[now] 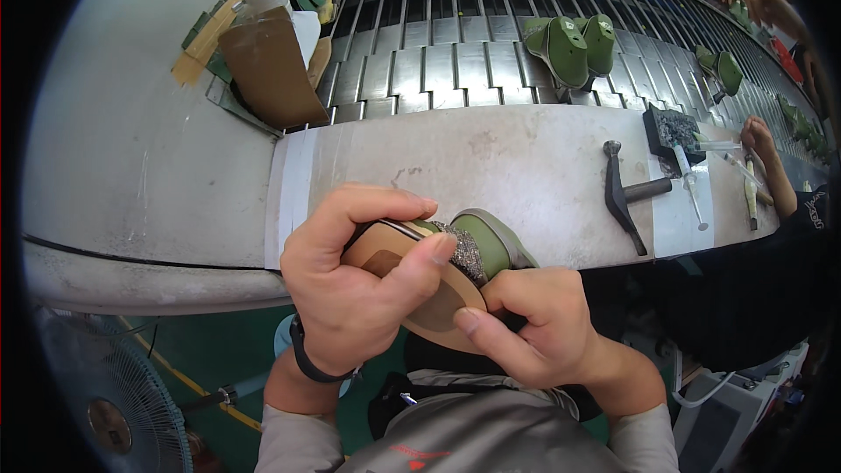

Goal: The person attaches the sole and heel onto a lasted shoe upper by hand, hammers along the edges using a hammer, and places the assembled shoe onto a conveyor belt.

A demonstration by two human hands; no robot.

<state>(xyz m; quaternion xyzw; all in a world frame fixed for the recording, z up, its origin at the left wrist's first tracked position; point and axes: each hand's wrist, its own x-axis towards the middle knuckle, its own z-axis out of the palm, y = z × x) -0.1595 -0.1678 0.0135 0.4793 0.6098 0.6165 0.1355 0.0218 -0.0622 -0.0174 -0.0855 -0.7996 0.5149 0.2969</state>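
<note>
Both my hands are on a shoe at the near edge of the bench, its tan sole [447,308] tilted up toward me. A green shoe last [488,243] sticks out beyond it, and a band of glittery grey upper [469,256] shows between the two. My left hand [350,285] wraps the sole's left end, thumb lying across its edge. Closed at the other end, my right hand [550,326] pinches the rim of the sole between thumb and bent fingers. The fingers behind the shoe are partly hidden.
A hammer [620,200] lies right on the bench [526,158], beside a black box [667,130] and syringes [690,186]. Behind runs a metal slat conveyor [420,74] carrying green lasts [562,51]. Cardboard [270,70] stands left; a fan [123,412] below. A co-worker's hand [759,136] is at right.
</note>
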